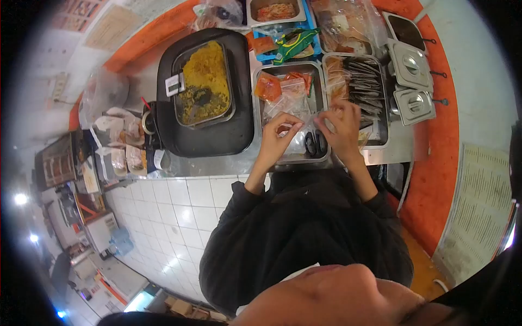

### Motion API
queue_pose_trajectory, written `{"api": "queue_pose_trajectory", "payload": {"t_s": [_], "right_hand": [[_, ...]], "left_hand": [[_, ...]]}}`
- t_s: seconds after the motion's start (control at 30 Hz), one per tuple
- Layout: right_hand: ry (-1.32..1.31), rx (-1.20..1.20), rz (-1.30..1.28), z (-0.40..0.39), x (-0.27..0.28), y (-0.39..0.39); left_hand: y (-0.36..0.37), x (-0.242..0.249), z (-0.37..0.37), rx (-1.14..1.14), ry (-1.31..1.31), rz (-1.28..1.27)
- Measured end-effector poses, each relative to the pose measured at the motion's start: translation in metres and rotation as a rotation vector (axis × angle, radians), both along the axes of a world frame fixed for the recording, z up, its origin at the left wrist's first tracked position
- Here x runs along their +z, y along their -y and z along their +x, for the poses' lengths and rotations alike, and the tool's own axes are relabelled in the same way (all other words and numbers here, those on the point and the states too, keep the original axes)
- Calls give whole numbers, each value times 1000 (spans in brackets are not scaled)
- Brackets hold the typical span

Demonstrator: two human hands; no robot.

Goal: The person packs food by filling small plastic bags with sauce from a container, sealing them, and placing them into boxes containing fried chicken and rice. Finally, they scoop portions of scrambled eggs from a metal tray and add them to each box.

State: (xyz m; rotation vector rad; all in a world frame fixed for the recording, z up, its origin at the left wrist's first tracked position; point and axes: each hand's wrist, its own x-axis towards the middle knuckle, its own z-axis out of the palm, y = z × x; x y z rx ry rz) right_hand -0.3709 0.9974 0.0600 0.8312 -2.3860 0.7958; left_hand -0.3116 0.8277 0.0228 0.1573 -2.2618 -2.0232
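Over the steel tray at the surface's front edge, the left hand is closing thumb and finger together on one side of a small clear plastic bag, and the right hand is pinching the other side. The bag is hanging between them, its outline hard to make out. It is probably handling as light, limp and slippery film, easily creased or torn, so its mouth edges are offering the best hold. Orange packets are lying in the tray beyond, black-handled scissors nearer the person.

Across the room, from the left, a blue water bottle is standing behind the white tiled floor. On the steel surface, a black board is carrying a pan of yellow food; farther right, dark flat packets are filling part of another tray, and lidded steel containers are sitting beside the orange-painted wall.
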Motion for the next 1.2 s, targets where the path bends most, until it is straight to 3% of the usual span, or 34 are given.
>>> {"api": "queue_pose_trajectory", "payload": {"t_s": [0.13,0.2,0.23,0.33,0.4,0.5,0.53,0.6,0.63,0.7,0.8,0.93,1.0,1.03,1.1,1.13,1.2], "right_hand": [[21,-60,-163,19,-9,1],[667,65,-337,28,-10,4],[667,49,-335,30,-10,5],[812,84,-343,34,-9,8],[970,156,-376,34,-7,10],[1054,120,-448,43,-2,21],[1052,109,-449,44,-1,24],[866,45,-123,43,1,26],[866,31,-123,43,-1,27],[708,-92,113,46,-8,28],[549,-327,35,46,-14,23],[428,-393,-55,49,-11,17],[178,-415,-38,53,-17,12],[163,-416,-38,51,-23,10],[233,-339,-123,46,-33,2],[213,-338,-122,42,-33,-7],[349,-251,-214,35,-30,-29]], "left_hand": [[-4,4,-9,-82,3,23],[-6,10,-9,-173,-63,-113],[-5,5,-9,-188,-62,-106],[4,-2,-8,-259,50,102],[15,2,-9,-380,277,334],[22,-7,-11,-455,265,358],[20,-12,-9,-465,267,361],[10,-15,-8,-365,160,377],[13,-12,-8,-377,162,382],[18,-3,-8,-338,-354,-714],[11,9,-7,-224,-335,-746],[-5,17,-14,-234,-324,-728],[-17,15,-20,-250,-226,-814],[-24,13,-25,-245,-240,-813],[-38,12,-34,-311,-505,-800],[-40,13,-38,-517,-439,-786],[-52,16,-53,-505,-566,-707]]}}
